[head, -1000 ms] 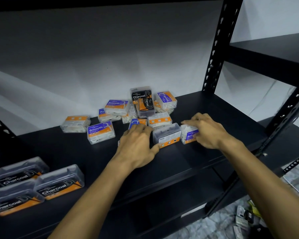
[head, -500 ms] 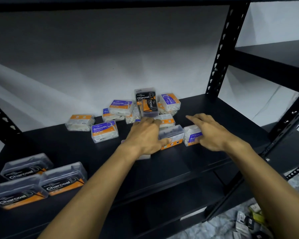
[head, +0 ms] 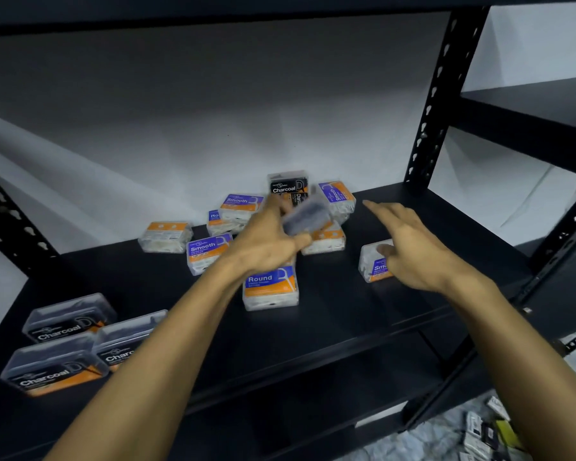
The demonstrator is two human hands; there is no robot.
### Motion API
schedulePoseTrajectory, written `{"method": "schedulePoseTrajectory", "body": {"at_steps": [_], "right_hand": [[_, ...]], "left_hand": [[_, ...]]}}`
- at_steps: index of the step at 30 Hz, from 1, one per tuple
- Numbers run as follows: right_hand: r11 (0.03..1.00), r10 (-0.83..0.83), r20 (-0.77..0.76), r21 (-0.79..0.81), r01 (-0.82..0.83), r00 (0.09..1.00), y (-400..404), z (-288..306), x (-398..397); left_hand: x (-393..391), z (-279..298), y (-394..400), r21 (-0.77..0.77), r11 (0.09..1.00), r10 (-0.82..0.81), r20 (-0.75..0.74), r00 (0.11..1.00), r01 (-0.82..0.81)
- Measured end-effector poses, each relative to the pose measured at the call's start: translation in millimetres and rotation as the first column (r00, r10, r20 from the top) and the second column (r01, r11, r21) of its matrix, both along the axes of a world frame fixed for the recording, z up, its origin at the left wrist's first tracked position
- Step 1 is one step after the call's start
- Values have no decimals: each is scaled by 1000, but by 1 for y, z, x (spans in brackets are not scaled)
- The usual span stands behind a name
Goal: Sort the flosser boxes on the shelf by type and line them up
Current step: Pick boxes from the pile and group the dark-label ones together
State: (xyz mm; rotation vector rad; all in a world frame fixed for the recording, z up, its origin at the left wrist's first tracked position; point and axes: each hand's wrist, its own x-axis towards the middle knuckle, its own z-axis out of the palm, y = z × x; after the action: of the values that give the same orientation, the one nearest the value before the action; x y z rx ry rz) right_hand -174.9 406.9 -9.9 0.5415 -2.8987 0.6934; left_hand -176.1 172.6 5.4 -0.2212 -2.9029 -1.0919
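Left hand [head: 266, 247] has its fingers around a blurry dark flosser box [head: 306, 216] lifted over the pile mid-shelf [head: 346, 327], right hand [head: 409, 251] loose and spread, so next it probably joins the charcoal boxes [head: 64, 347] at the front-left corner.

Matt black metal shelf [head: 363, 314]; clear glossy plastic flosser boxes [head: 270, 287] with printed paper labels; perforated painted steel upright [head: 436, 94].
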Motion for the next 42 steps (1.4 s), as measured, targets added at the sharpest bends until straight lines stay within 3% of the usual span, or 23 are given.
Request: {"method": "schedulePoseTrajectory", "body": {"at_steps": [5, 9, 16, 20, 26, 29, 35, 38, 42], "right_hand": [[984, 164, -111, -46, -170, 980, -57, -7, -3], [939, 339, -27, 77, -336, 940, -105, -19, -2], [852, 367, 77, 371, -368, 927, -141, -35, -6], [854, 365, 57, 376, -359, 929, -146, -37, -4], [871, 393, -44, 336, -357, 918, -146, -37, -3], [905, 367, -36, 245, -348, 930, -145, -32, 3], [932, 354, 88, 51, -360, 931, -151, -24, 6], [914, 397, 188, 5, -405, 898, -154, -22, 7], [893, 424, 260, 40, -448, 868, -164, -22, 10]], "left_hand": [[19, 15, -35, 179, 978, 115, -38, 993, -107], [38, 16, -58, 233, 964, 140, -42, 989, -126], [61, 8, -85, 44, 970, 241, -115, 964, -237], [77, 8, -83, -88, 952, 282, -123, 952, -293], [88, 2, -85, -293, 912, 199, -299, 933, -289], [92, 12, -87, -273, 937, 153, -236, 960, -216], [93, 39, -116, 6, 962, 271, -105, 957, -272], [92, 45, -148, -73, 960, 264, -75, 961, -270], [88, 35, -181, -231, 957, 198, 84, 977, -174]]}}
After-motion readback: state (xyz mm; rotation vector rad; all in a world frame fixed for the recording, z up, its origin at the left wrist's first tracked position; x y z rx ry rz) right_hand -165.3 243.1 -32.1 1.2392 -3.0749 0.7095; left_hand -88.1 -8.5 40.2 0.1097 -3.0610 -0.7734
